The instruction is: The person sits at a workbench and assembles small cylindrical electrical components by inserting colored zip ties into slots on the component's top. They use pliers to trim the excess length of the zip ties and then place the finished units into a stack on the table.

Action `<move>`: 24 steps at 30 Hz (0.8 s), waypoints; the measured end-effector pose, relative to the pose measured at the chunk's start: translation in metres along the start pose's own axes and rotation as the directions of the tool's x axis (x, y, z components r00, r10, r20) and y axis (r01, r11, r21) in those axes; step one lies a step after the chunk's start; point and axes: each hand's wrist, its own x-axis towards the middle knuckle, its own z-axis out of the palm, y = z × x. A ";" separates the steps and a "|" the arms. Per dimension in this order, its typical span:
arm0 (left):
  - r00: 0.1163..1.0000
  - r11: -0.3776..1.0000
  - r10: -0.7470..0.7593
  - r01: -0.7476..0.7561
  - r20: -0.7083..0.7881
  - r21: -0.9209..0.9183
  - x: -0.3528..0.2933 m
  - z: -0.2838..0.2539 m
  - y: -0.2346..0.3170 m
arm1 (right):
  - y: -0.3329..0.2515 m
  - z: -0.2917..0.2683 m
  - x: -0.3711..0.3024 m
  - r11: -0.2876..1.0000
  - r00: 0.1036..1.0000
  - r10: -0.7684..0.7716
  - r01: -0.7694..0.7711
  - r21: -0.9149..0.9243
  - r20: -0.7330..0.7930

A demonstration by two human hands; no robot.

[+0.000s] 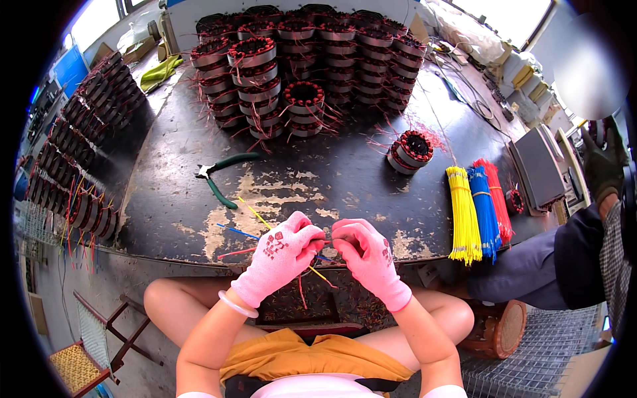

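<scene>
Head view shows the left hand and right hand, both in pink gloves, pinched shut on thin coloured wires at the near edge of the dark worktop, fingertips almost touching. Done well, this step probably calls for a short, firm pinch near the wire ends, with the loose yellow, blue and red strands fanned apart, clear of the green-handled pliers.

Bright daylight from top windows, blown-out glare; fisheye bending, dark vignette corners.
</scene>
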 end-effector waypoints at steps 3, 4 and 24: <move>1.000 1.000 -0.009 0.009 0.010 0.021 0.000 -0.003 0.004 | -0.005 -0.006 0.003 0.960 0.971 0.203 -0.223 0.169 0.123; 1.000 0.999 -0.013 0.012 0.012 0.033 0.001 -0.004 0.006 | -0.005 -0.008 0.003 0.955 0.967 0.212 -0.235 0.179 0.140; 0.997 0.987 0.073 -0.076 0.027 0.143 0.005 -0.006 0.016 | -0.007 -0.021 0.020 0.996 0.963 0.078 -0.088 0.030 0.258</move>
